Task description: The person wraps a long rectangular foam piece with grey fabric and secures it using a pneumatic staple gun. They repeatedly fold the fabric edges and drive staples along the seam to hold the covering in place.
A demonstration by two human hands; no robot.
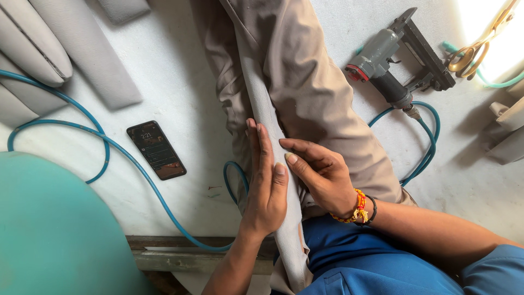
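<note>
A long beige upholstered piece lies lengthwise across the white table, from the far edge down to my lap. A grey fabric strip runs along its left side. My left hand lies flat with fingers straight, pressing the strip against the piece. Beside it, my right hand rests on the beige cover, thumb and fingertips touching the strip's edge. A beaded band and a dark band circle my right wrist.
A grey pneumatic staple gun lies at the upper right, its blue air hose looping across the table. A dark phone lies left of centre. Scissors sit top right. Grey padded parts fill the top left, a teal rounded object the bottom left.
</note>
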